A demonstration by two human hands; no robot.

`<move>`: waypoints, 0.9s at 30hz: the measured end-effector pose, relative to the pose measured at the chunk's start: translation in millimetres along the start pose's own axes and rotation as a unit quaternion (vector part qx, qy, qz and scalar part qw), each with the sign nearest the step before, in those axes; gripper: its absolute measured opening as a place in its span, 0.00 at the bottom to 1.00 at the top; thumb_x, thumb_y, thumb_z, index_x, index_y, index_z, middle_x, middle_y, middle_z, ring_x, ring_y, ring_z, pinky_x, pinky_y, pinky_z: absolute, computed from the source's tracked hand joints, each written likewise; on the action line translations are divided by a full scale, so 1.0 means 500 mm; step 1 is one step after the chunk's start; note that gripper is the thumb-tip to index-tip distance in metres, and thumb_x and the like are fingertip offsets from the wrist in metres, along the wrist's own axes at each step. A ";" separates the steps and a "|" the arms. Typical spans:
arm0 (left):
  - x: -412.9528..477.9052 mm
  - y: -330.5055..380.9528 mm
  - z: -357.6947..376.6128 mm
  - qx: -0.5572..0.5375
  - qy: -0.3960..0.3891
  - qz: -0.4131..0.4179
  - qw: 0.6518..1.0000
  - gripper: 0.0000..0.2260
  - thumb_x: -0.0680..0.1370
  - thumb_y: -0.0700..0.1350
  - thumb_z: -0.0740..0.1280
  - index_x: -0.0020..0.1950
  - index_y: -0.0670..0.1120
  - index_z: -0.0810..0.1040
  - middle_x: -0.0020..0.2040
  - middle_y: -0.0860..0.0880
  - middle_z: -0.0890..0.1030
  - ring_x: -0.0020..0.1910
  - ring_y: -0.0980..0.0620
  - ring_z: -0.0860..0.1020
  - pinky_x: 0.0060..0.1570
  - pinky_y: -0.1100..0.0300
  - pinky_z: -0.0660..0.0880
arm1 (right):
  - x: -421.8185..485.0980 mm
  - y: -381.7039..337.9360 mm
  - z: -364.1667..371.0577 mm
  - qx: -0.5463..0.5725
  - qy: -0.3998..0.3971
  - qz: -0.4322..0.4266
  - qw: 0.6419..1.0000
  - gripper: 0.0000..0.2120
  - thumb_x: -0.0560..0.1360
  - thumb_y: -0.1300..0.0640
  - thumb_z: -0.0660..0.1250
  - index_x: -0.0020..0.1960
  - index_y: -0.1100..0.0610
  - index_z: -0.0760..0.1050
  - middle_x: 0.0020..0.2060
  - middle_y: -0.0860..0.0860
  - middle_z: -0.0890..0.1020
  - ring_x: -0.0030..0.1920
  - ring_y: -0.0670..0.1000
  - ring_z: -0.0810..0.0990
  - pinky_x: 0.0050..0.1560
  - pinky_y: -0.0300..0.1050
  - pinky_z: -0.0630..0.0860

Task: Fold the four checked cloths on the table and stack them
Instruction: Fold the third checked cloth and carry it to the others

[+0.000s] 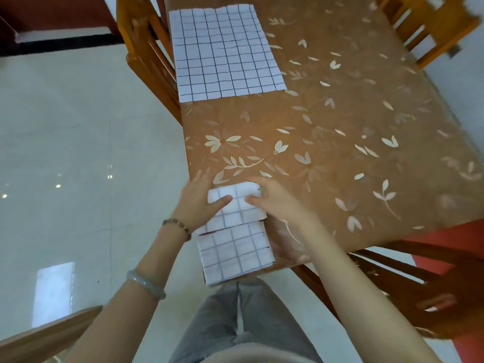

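Two hands, left [200, 203] & right [272, 199], pressed flat w/ grip released on a folded checked cloth [235, 208] atop another folded cloth [235, 255] at table [340, 127] edge.

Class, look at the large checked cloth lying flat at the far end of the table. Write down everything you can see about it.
The large white cloth with a thin dark grid lies unfolded and flat on the brown flower-patterned table, at its far left, with its long left side running along the table's left edge. It is rectangular and looks like thin fabric, with faint ripples and slightly uneven edges. Nothing rests on it, and neither hand touches it. A wooden chair stands just beside it.
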State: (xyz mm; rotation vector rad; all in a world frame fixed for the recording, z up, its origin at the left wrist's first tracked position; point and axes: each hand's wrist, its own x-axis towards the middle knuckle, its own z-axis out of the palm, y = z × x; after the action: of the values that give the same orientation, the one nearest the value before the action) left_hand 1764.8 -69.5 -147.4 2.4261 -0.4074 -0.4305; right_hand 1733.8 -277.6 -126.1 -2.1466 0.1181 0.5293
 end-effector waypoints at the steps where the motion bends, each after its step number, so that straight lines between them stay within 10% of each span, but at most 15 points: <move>1: -0.007 0.031 -0.023 -0.063 -0.003 0.008 0.998 0.28 0.75 0.61 0.65 0.72 0.57 0.61 0.68 0.57 0.69 0.68 0.52 0.69 0.68 0.50 0.65 | -0.036 -0.017 -0.020 0.032 0.010 0.000 0.999 0.25 0.74 0.57 0.70 0.70 0.51 0.69 0.65 0.48 0.74 0.66 0.46 0.71 0.62 0.32 0.67; 4: -0.025 0.121 -0.061 -0.203 -0.037 0.046 0.977 0.30 0.73 0.56 0.70 0.72 0.57 0.64 0.68 0.62 0.68 0.68 0.60 0.68 0.68 0.57 0.66 | -0.158 -0.056 -0.081 0.101 0.064 -0.021 0.993 0.27 0.73 0.63 0.70 0.70 0.50 0.69 0.58 0.40 0.75 0.54 0.33 0.73 0.49 0.20 0.66; 10: -0.060 0.315 -0.032 -0.334 -0.148 0.178 0.914 0.42 0.68 0.51 0.76 0.73 0.62 0.53 0.70 0.55 0.66 0.63 0.61 0.73 0.56 0.66 0.74 | -0.394 -0.025 -0.159 0.209 0.260 -0.020 0.943 0.36 0.69 0.59 0.75 0.71 0.41 0.63 0.65 0.43 0.73 0.62 0.41 0.75 0.62 0.37 0.73; 20: -0.165 0.595 0.180 -0.293 -0.295 0.303 0.858 0.50 0.64 0.53 0.78 0.74 0.61 0.47 0.72 0.53 0.64 0.64 0.58 0.73 0.60 0.58 0.75 | -0.757 0.151 -0.169 0.312 0.502 0.024 0.807 0.44 0.67 0.64 0.77 0.75 0.44 0.59 0.68 0.50 0.71 0.63 0.47 0.76 0.61 0.47 0.76; 27: -0.302 0.776 0.378 -0.300 -0.331 0.328 0.832 0.49 0.65 0.50 0.79 0.75 0.62 0.50 0.74 0.55 0.62 0.66 0.57 0.71 0.60 0.57 0.74 | -0.996 0.314 -0.195 0.299 0.544 0.039 0.783 0.43 0.68 0.67 0.75 0.73 0.42 0.60 0.68 0.48 0.71 0.64 0.46 0.74 0.64 0.48 0.74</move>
State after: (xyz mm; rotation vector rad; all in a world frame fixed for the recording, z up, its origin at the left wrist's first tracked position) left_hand 1483.3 -403.4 -11.5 1.3466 -1.1562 -0.9115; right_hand 1272.4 -502.7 10.6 -1.5455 0.8853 -0.7050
